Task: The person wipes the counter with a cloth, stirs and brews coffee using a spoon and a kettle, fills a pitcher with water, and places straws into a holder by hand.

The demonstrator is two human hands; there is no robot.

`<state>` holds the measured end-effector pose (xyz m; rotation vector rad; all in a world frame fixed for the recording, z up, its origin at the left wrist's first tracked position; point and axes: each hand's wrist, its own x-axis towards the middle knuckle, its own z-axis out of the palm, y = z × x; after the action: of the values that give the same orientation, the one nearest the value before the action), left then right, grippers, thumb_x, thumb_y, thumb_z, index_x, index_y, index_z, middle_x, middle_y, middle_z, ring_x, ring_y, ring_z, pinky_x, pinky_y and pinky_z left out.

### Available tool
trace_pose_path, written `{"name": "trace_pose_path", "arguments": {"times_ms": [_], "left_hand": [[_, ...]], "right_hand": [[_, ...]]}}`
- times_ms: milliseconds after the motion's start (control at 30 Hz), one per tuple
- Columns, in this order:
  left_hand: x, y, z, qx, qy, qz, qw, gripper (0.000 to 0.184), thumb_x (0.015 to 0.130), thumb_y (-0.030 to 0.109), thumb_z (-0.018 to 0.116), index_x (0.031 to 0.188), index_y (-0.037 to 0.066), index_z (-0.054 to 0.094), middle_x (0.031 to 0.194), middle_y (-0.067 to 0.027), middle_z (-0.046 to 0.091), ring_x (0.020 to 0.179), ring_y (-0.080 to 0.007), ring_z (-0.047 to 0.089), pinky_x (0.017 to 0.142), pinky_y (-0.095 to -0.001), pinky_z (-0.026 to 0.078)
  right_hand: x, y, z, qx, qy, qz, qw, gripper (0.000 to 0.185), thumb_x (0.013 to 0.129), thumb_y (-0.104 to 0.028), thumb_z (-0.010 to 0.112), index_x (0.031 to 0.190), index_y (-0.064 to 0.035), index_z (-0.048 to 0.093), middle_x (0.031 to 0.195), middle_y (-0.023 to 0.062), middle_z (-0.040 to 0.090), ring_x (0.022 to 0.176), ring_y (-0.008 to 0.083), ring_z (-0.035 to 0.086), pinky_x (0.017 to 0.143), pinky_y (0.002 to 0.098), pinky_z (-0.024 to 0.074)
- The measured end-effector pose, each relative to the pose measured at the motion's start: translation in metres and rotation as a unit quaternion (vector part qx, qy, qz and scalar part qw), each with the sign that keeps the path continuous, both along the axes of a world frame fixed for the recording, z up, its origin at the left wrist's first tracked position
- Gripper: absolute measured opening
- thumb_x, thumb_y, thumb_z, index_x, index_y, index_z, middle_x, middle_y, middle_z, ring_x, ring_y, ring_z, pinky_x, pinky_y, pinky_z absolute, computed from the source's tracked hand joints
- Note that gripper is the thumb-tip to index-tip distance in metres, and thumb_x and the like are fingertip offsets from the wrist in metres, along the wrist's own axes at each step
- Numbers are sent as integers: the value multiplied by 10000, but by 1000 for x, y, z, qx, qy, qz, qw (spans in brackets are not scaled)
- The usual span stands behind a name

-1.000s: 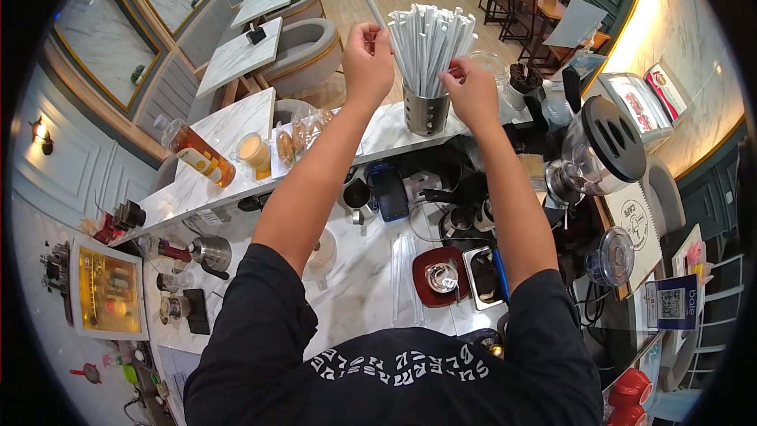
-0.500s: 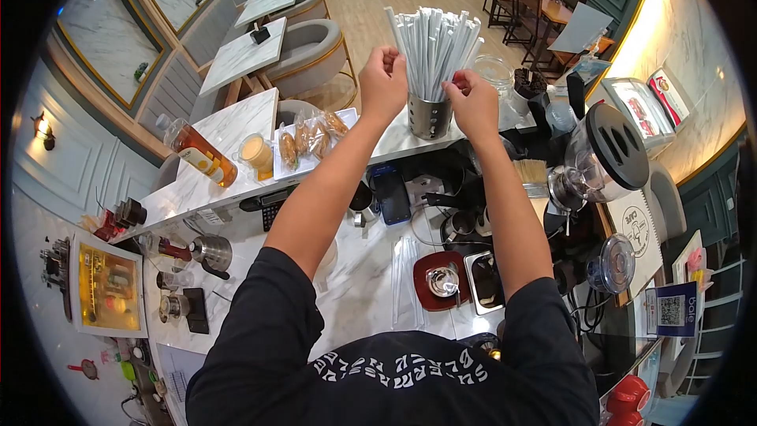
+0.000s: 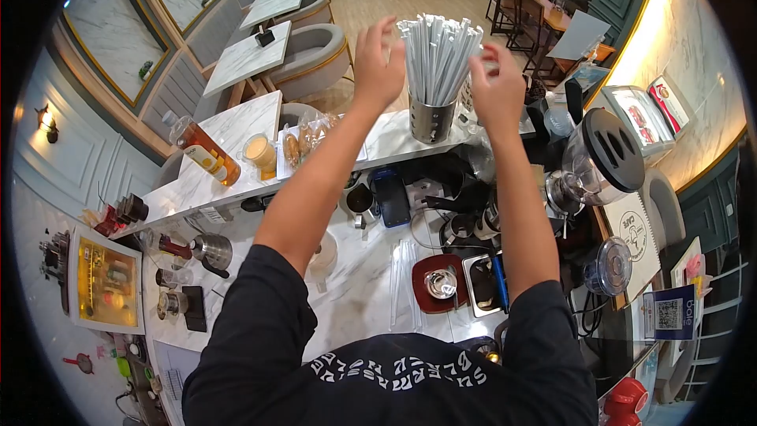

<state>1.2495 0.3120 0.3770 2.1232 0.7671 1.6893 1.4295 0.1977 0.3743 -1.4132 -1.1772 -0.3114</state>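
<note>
A perforated metal holder [image 3: 431, 121] stands on the raised counter ledge, packed with wrapped drinking straws [image 3: 438, 55] that fan out at the top. My left hand [image 3: 379, 67] is raised just left of the straws, fingers apart and holding nothing. On the other side my right hand [image 3: 497, 83] hovers close to the straws, its fingers loosely curled, spread and a little blurred. Neither hand seems to grip a straw. Several more long clear-wrapped straws [image 3: 404, 284] lie on the lower worktop between my forearms.
Along the ledge to the left are wrapped bread [image 3: 303, 142], a cup with a light drink [image 3: 260, 155] and an amber bottle [image 3: 203, 150]. A coffee grinder [image 3: 603, 150] rises at the right. Below sit a red square dish [image 3: 422, 300] and a phone [image 3: 390, 197].
Both hands have come away from the straws and spread apart, left hand leftward, right hand rightward. The straw bundle now stands more evenly in its holder.
</note>
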Motion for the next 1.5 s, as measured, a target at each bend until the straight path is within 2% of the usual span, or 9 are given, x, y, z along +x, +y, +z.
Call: {"name": "trace_pose_path", "arguments": {"times_ms": [67,133,267,367,467,667,967,1067,1500], "left_hand": [[4,9,27,111,30,-4,993,416,972,191,620,1375,87,624,1282,-161,665,1248,-355,575,1068,-467,457],[12,19,38,138,91,-14,986,418,993,238,594,1389,110,630,1330,-138,667,1290,-363,547,1104,-493,417],[16,26,35,90,239,-9,967,413,1014,298,573,1388,142,651,1375,-97,674,1334,-340,525,1111,-533,394],[14,25,22,84,226,-4,971,398,1031,255,574,1385,101,669,1350,-151,679,1314,-376,534,1173,-463,365],[17,29,12,82,187,2,979,419,1022,383,595,1348,137,690,1428,-78,642,1370,-327,496,1123,-547,376],[22,22,19,-31,170,36,984,560,969,541,664,1362,141,685,1434,-104,609,1397,-334,462,1151,-542,354],[32,10,24,-84,145,72,983,594,925,563,703,1352,150,679,1429,-137,584,1386,-360,467,1142,-545,369],[34,3,24,-75,159,104,979,612,924,586,705,1335,133,687,1371,-177,624,1337,-387,515,1150,-493,403],[34,5,20,-150,111,73,980,706,880,584,740,1419,150,597,1428,-172,561,1387,-386,465,1141,-566,376]], "right_hand": [[7,13,14,66,-91,-7,994,388,939,-183,713,1301,-47,679,1196,169,743,1137,358,671,974,450,518],[10,21,28,94,-164,0,982,376,968,-152,660,1333,-62,668,1271,166,720,1241,373,615,1037,476,484],[21,33,22,-15,-202,8,979,344,1002,-132,607,1330,-62,682,1273,173,710,1272,356,600,1093,437,471],[24,32,16,-43,-177,19,983,348,998,-121,604,1332,-60,681,1300,176,702,1286,357,594,1103,435,467],[27,30,13,-34,-153,31,987,361,992,-108,601,1341,-52,675,1338,179,687,1301,365,585,1124,441,453],[34,39,3,-33,-174,39,983,417,977,-110,619,1390,-57,638,1394,191,657,1335,383,562,1161,455,423],[24,31,16,-26,-157,45,986,487,960,-120,650,1446,-123,609,1460,195,612,1366,409,538,1173,460,412],[28,34,16,-64,-176,38,981,511,950,-114,644,1459,-127,600,1455,193,613,1361,413,535,1166,467,420],[31,30,7,-90,-123,77,985,591,963,-132,663,1537,-118,522,1462,221,606,1362,416,548,1160,467,422]]}}
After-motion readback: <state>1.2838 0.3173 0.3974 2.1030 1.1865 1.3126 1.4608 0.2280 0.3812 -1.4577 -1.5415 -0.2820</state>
